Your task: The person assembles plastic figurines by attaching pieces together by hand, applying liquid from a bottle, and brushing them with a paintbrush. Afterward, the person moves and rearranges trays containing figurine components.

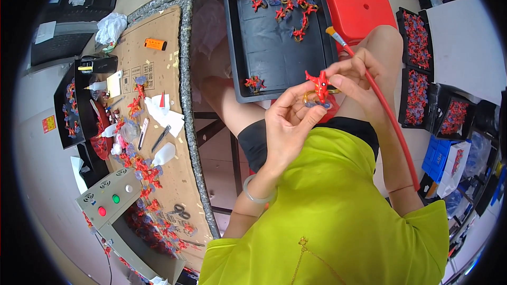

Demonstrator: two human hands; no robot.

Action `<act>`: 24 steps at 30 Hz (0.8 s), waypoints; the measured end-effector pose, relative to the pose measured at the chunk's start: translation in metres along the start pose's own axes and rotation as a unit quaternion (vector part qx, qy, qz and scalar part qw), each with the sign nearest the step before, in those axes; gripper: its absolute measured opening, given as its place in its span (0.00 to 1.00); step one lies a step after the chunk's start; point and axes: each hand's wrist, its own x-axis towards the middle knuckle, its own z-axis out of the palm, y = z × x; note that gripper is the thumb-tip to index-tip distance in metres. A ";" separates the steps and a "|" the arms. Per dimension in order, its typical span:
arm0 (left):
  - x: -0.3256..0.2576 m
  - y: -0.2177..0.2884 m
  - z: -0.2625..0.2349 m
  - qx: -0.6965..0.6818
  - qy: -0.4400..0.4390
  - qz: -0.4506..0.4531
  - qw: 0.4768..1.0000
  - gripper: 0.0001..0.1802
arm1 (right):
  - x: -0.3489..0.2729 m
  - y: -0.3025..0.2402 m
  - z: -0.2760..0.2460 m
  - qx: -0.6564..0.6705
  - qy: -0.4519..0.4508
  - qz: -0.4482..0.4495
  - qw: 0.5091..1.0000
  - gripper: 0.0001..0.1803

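Between my two hands, above my lap, is a small red figurine (320, 85) with pointed horns, a yellowish band and a bluish, see-through base. My left hand (291, 121) grips it low, thumb and fingers pinching the base. The thumb and fingertips of my right hand (356, 76) touch its upper right side. A long red-handled paintbrush (383, 100) is also in my right hand, lodged by the thumb, its bristles pointing up and left and its handle running down along my forearm. Just beyond my hands lies a black tray (264, 47) with several similar red figurines (288, 2) in it.
A red stool (359, 8) stands behind the tray. To my left, a cardboard-topped table (169, 37) bears an orange box cutter (155, 44), a white squeeze bottle (165, 154), scissors (180, 212) and a machine with buttons (113, 200). Trays of red-and-blue pieces (417, 39) stand at right.
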 end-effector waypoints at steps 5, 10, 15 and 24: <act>-0.003 0.000 0.007 0.065 0.011 0.037 0.997 0.30 | 0.009 -0.002 -0.007 -0.007 -0.048 0.125 0.991 0.20; -0.005 0.002 0.007 0.054 0.000 0.027 0.998 0.30 | 0.011 0.008 -0.013 0.076 -0.060 0.161 0.982 0.22; -0.006 0.003 0.008 0.062 0.000 0.023 0.998 0.30 | 0.011 0.007 -0.011 0.084 -0.047 0.159 0.982 0.23; -0.005 0.002 0.004 0.092 -0.010 0.047 0.995 0.31 | 0.012 0.007 -0.012 0.089 -0.057 0.169 0.980 0.21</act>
